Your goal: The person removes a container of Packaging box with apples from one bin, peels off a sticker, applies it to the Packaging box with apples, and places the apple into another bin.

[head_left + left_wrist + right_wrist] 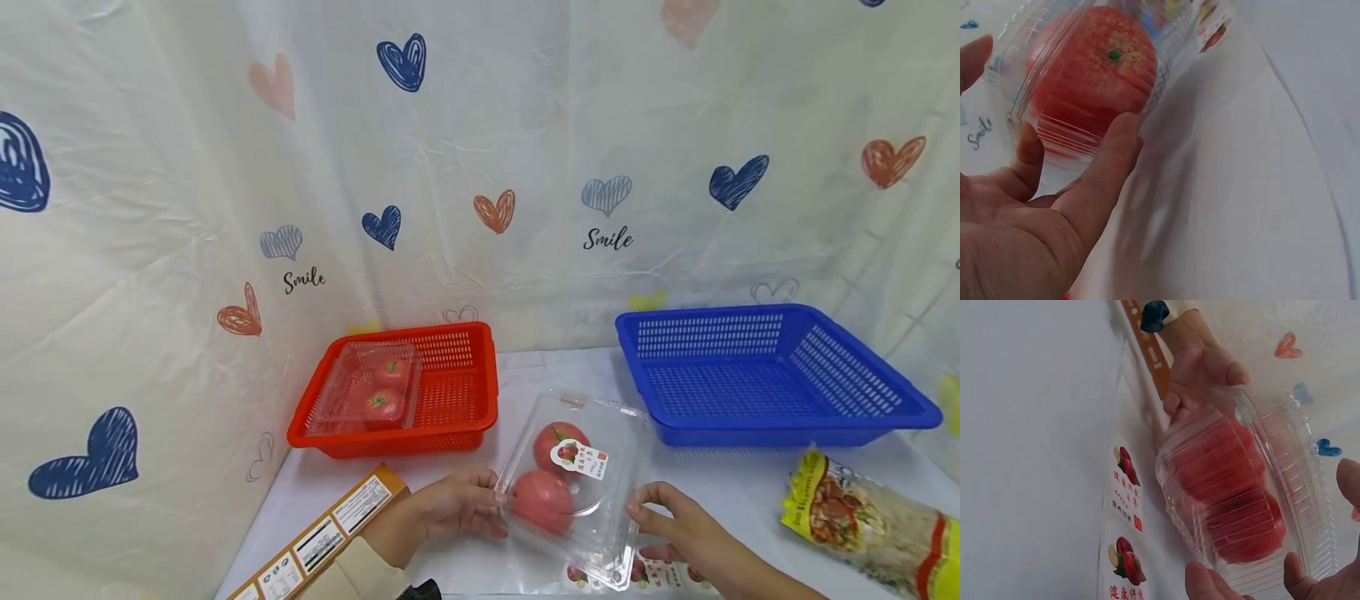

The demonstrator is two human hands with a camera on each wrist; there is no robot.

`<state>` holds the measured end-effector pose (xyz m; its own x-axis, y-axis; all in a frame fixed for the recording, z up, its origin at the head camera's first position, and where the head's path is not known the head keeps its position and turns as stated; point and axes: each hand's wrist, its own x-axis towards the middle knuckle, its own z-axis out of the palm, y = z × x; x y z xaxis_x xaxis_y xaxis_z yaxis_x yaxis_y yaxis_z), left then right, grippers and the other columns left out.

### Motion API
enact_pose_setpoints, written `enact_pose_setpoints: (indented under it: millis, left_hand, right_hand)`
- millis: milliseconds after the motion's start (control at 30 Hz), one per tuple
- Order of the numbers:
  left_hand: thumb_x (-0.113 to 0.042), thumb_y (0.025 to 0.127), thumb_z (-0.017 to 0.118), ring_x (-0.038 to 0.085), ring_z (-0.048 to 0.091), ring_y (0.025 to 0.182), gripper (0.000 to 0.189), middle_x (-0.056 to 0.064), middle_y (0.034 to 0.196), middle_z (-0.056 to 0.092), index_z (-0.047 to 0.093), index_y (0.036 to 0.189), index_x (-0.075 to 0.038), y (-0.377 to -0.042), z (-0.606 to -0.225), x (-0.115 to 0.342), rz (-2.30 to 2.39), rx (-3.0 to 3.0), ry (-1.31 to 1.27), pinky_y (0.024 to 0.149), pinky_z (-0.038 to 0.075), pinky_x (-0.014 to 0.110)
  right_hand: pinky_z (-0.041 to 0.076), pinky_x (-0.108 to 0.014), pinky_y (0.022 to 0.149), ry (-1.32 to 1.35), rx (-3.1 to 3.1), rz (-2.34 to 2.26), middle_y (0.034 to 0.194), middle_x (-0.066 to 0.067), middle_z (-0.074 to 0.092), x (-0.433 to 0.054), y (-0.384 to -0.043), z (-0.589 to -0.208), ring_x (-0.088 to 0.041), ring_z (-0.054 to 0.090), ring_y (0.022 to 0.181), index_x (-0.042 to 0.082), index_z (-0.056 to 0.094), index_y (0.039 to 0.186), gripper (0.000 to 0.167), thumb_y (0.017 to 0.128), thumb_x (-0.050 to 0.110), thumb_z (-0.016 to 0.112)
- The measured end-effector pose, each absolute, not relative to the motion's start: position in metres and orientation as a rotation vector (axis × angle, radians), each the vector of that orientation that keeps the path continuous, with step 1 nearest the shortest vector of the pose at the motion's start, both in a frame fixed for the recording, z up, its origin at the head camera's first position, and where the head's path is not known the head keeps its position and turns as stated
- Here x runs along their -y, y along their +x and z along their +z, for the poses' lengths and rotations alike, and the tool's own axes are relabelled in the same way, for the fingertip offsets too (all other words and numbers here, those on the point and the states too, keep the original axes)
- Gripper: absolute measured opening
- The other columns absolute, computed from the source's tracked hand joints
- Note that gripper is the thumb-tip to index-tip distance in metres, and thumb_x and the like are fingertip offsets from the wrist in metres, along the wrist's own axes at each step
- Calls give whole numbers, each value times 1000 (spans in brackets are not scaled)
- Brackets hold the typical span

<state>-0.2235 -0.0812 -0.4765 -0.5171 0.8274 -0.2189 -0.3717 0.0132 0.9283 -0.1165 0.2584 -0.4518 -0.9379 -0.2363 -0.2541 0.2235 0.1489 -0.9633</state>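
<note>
A clear plastic clamshell box (618, 446), tilted over the table, is held between both hands. Inside lie two tomatoes (542, 502), seen red through the ribbed wall in the wrist views. On its lid is a white fruit sticker (581, 460). My left hand (457, 504) grips the box's left edge; the left wrist view shows fingertips against the wall beside a tomato (1094, 78). At the opposite edge, my right hand (686, 529) pinches the box near its lower right corner. A strip of fruit stickers (1127, 515) lies on the table below the box.
A red basket (450, 442) at the back left contains another clear box (341, 392) of tomatoes. The blue basket (750, 433) stands back right, with a yellow-ended food packet (873, 525) in front. An orange-and-white carton (322, 537) lies by my left forearm.
</note>
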Motion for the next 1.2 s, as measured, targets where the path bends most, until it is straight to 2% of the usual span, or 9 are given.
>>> enact_pose_setpoints:
  millis: [133,333,533,667,800,867,1033,1200]
  left_hand:
    - [-19,88,65,18,67,84,11,-1,95,65,58,94,-12,-216,-473,78,1624,-1372,544,90,50,48]
    - [-16,88,71,16,66,85,20,1,98,65,61,104,-9,-204,-469,73,1584,-1353,564,89,52,44]
    - [-8,91,67,16,66,81,8,0,91,66,60,89,-9,-190,-462,63,1578,-1501,545,84,54,41]
    - [-7,91,68,15,65,79,9,0,89,65,63,95,-1,-183,-457,55,1577,-1598,547,81,55,40]
    - [-10,90,71,15,66,81,32,4,93,66,60,112,10,-187,-455,48,1568,-1601,637,83,55,38]
    - [-9,90,70,15,66,87,37,7,100,67,56,116,13,-194,-454,46,1541,-1579,704,86,53,37]
    - [-1,93,62,17,66,101,30,14,117,66,55,120,9,-217,-456,35,1416,-1599,823,90,51,34]
    - [-8,95,59,21,67,98,21,15,118,65,61,113,2,-235,-457,8,1442,-1650,740,83,55,37]
  right_hand:
    - [53,-50,83,70,-2173,-1828,135,-29,33,-252,-118,-447,-52,45,122,-3,35,115,46,98,32,59]
    - [52,-53,83,136,-2211,-1793,140,-30,28,-247,-117,-440,-43,58,109,-3,29,129,58,97,36,59]
    - [52,-53,84,122,-2279,-1768,145,-36,18,-248,-120,-432,-40,57,113,-7,25,133,65,97,35,58]
    - [52,-53,83,115,-2319,-1773,146,-35,16,-252,-123,-426,-43,51,118,-6,27,132,65,95,33,62]
    - [51,-47,79,118,-2360,-1754,140,-29,30,-264,-130,-417,-41,48,118,-5,29,129,59,95,33,60]
    - [52,-45,79,103,-2351,-1780,134,-24,39,-273,-134,-410,-36,53,115,-5,30,128,55,97,31,57]
    - [56,-46,78,50,-2289,-1912,116,-14,52,-298,-144,-392,-26,64,102,-6,34,125,46,100,29,53]
    - [55,-47,80,12,-2268,-1931,113,-3,56,-327,-152,-372,-21,67,97,-3,40,125,43,102,31,51]
